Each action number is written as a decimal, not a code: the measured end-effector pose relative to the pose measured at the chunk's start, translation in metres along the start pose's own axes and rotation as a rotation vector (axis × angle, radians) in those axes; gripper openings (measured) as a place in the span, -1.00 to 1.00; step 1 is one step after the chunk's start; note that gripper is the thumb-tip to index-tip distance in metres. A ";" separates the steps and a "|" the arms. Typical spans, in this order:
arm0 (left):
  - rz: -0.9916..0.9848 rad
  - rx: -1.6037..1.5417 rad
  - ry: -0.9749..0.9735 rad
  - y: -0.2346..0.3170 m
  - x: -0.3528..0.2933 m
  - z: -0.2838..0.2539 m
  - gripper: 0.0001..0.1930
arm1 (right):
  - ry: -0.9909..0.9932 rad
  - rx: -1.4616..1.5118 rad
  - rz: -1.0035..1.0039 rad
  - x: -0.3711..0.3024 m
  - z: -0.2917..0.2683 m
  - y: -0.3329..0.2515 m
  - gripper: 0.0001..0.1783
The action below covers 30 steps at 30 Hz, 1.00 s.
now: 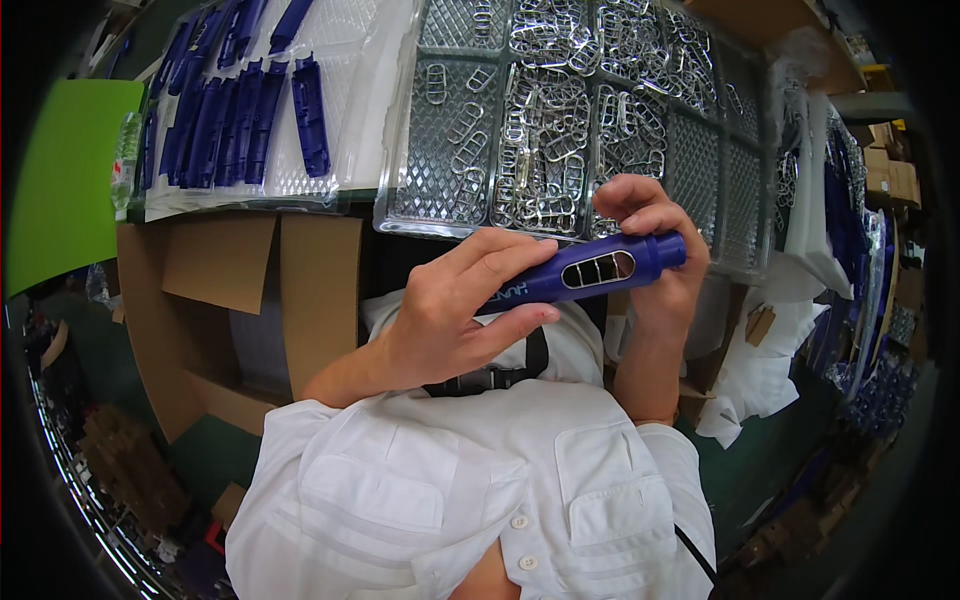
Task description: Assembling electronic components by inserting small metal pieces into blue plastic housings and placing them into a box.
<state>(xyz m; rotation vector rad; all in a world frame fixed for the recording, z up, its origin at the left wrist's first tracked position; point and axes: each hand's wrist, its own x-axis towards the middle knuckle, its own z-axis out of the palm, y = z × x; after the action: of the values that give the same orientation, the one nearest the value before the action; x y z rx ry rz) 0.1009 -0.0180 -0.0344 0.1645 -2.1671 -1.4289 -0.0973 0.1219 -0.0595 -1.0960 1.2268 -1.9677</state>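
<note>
In front of my chest lies a purple tubular plastic housing, held nearly level. It has an oval window with a metal-barred oval frame in it. My left hand grips the housing's left end, fingers above and thumb below. At the other end, my right hand supports it from behind and below. Its index finger and thumb are curled above the housing; whether they pinch anything small is not visible. Just beyond my hands, a clear compartment tray holds many loose oval metal frames.
Purple half-shells lie in rows on a clear plastic tray at the far left. An open cardboard box stands below it. A green panel is at the left edge, and white plastic sheeting hangs at right.
</note>
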 end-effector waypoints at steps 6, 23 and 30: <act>-0.023 0.024 0.008 0.000 0.000 0.001 -0.43 | 0.036 0.019 0.077 0.001 0.001 0.004 -0.71; 0.024 0.084 0.018 -0.010 0.008 0.004 -0.48 | 0.078 0.066 0.184 0.004 -0.006 0.010 -0.68; 0.115 0.189 0.002 -0.010 0.010 -0.001 -0.49 | 0.056 0.091 0.170 0.012 -0.002 0.011 -0.70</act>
<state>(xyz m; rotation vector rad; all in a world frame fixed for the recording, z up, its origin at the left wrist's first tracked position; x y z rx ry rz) 0.0912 -0.0268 -0.0394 0.1076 -2.2706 -1.1601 -0.1046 0.1084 -0.0654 -0.8681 1.2058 -1.9154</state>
